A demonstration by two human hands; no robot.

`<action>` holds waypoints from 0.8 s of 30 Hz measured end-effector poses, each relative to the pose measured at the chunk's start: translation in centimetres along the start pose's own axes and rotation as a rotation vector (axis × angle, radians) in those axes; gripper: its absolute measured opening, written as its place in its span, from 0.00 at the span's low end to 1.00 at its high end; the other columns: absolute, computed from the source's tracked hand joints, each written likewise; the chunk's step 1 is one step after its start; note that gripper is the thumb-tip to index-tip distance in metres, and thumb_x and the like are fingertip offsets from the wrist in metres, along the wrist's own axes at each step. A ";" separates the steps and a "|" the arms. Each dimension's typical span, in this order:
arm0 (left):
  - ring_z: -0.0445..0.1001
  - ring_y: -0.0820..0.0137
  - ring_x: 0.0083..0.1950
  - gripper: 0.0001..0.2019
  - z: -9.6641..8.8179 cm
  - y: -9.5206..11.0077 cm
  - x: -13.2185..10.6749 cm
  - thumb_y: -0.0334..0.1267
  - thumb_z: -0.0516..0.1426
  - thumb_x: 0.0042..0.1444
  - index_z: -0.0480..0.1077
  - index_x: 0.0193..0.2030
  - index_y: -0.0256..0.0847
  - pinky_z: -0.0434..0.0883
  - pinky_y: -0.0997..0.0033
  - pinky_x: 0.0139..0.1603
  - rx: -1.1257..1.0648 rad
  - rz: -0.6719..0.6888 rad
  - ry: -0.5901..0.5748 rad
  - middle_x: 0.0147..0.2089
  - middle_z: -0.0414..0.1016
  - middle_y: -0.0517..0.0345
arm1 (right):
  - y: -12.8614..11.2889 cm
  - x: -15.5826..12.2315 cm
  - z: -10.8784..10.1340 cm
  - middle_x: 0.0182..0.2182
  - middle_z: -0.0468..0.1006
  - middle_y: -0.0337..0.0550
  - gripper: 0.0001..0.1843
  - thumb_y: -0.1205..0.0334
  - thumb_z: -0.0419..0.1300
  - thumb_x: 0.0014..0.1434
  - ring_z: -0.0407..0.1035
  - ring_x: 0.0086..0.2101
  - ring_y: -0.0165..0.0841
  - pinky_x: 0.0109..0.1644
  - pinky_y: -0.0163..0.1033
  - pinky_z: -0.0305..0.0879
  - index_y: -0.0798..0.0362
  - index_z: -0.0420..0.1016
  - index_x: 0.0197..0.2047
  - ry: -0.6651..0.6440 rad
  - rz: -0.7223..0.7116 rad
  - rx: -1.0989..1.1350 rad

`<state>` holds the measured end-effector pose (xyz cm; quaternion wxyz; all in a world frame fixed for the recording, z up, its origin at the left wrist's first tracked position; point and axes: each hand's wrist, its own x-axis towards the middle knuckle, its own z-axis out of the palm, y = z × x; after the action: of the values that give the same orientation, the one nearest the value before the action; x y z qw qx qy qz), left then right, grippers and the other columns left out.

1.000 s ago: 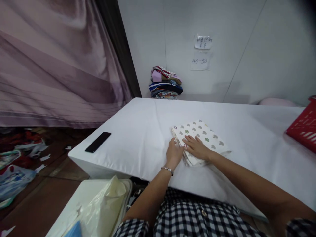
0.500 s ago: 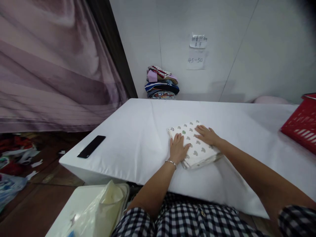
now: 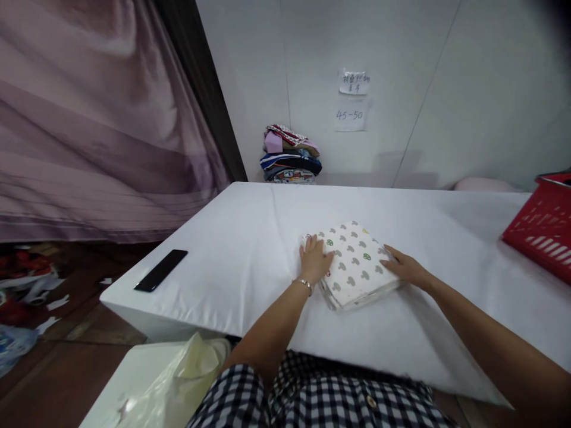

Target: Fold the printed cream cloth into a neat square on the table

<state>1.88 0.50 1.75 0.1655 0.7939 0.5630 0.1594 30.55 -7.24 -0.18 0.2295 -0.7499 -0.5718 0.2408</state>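
Observation:
A folded white cloth (image 3: 354, 261) with grey mushroom prints and a few green marks lies on the white-covered table (image 3: 232, 255), its layers stacked along the front edge. My left hand (image 3: 314, 260) rests on the cloth's left side, fingers stretched out, a bracelet at the wrist. At the cloth's right edge lies my right hand (image 3: 405, 267), fingers extended over the border and touching it. Neither hand grips the fabric.
A black phone-like slab (image 3: 161, 270) lies near the table's left edge. Folded textiles (image 3: 292, 154) are piled against the wall beyond the table. A red basket (image 3: 542, 223) stands at right. Below the front-left edge, a plastic bag (image 3: 178, 380) sits on a white surface.
My right hand has slid from the cloth's top to its right edge. My left hand has shifted slightly to the cloth's left border. More of the print shows.

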 end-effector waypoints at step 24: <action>0.44 0.59 0.71 0.27 0.5 1.2 2.3 0.51 0.46 0.60 0.53 0.65 0.45 0.42 0.49 0.68 0.094 0.164 -0.059 0.71 0.48 0.53 | -9.5 0.9 6.9 0.66 0.52 0.50 0.32 0.43 0.41 0.64 0.44 0.64 0.45 0.63 0.58 0.44 0.51 0.55 0.66 -0.007 -0.435 -0.461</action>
<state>3.82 2.21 2.02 0.1308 0.8485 0.4980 0.1225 19.34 -3.61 0.24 0.0975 -0.6416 -0.7590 0.0529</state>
